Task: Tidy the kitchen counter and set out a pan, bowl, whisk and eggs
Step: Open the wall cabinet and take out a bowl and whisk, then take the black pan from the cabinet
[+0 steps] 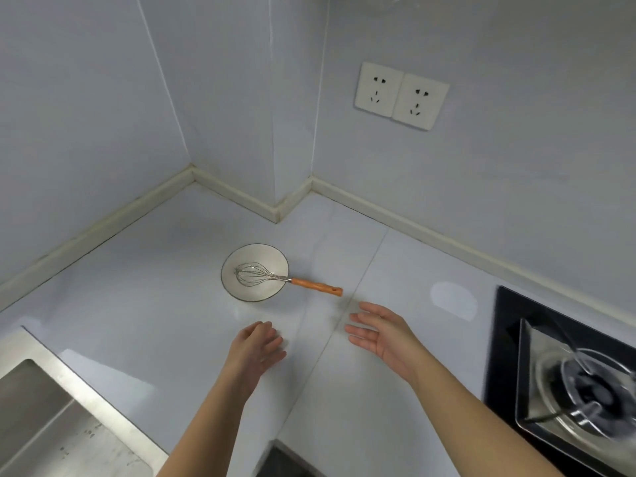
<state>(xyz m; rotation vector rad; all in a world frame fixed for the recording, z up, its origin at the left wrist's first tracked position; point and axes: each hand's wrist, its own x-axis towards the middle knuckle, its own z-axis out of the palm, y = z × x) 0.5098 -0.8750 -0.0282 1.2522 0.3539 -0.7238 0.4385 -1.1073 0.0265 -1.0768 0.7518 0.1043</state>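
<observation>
A white bowl (254,256) with a dark rim stands on the white counter (144,294). A wire whisk (275,277) lies in it, wires inside the bowl, its orange wooden handle sticking out over the rim to the right. My left hand (256,349) hovers just in front of the bowl, palm down, fingers relaxed and holding nothing. My right hand (378,330) is to the right, below the whisk handle's tip, palm turned inward, fingers straight, empty. No pan or eggs are in view.
A steel sink (44,418) fills the bottom left corner. A black gas hob with a steel burner (581,383) sits at the right edge. Two wall sockets (401,94) are on the tiled wall behind. The counter's front edge runs near the bottom centre.
</observation>
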